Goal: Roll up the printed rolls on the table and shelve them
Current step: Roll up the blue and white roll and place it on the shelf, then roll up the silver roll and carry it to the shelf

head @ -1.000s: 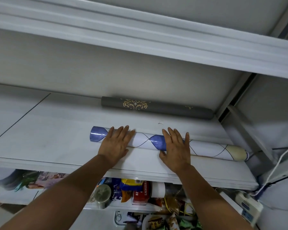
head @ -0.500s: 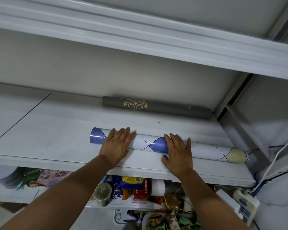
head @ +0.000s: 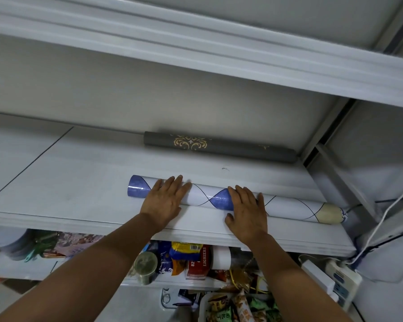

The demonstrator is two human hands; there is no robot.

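A rolled white roll with blue diamond print (head: 203, 197) lies lengthwise on the white shelf (head: 84, 182), a little back from its front edge. My left hand (head: 164, 201) rests flat on the roll's left part with straight fingers. My right hand (head: 248, 211) lies flat over its middle, thumb on the shelf board in front. The roll's cream right end (head: 329, 213) reaches the shelf's right side. A grey roll with gold ornament (head: 219, 147) lies against the back wall, apart from the blue one.
Another white shelf board (head: 219, 47) hangs above. The shelf below holds packets, a red box (head: 197, 263), a tin (head: 146, 266) and a stack of bowls (head: 7, 242). A white power strip (head: 342, 282) and cable (head: 382, 219) sit at the right.
Both hands have pushed the blue-print roll slightly further back on the shelf, and it has turned a little under the palms. The grey roll has not moved.
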